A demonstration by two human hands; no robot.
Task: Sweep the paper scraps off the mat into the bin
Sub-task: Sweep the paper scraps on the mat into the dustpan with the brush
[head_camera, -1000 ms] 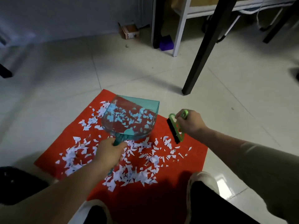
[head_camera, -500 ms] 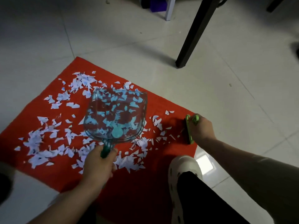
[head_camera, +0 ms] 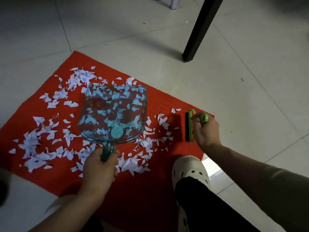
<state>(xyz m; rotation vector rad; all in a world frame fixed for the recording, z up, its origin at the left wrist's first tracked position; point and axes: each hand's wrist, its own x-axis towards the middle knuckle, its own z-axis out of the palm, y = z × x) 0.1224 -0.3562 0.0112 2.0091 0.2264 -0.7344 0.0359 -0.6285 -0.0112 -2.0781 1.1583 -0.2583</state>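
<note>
head | our left hand (head_camera: 100, 168) grips the teal dustpan (head_camera: 113, 114) handle; right hand (head_camera: 204, 129) clasps the green brush (head_camera: 189, 125) | paper scraps (head_camera: 41, 148) scattered across red mat (head_camera: 142, 190) (bin unseen) | risk: a hard stroke flicks scraps onto floor (head_camera: 234, 81)

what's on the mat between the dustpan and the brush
In the head view, loose paper scraps on the red mat lie between the dustpan and the brush.
</note>
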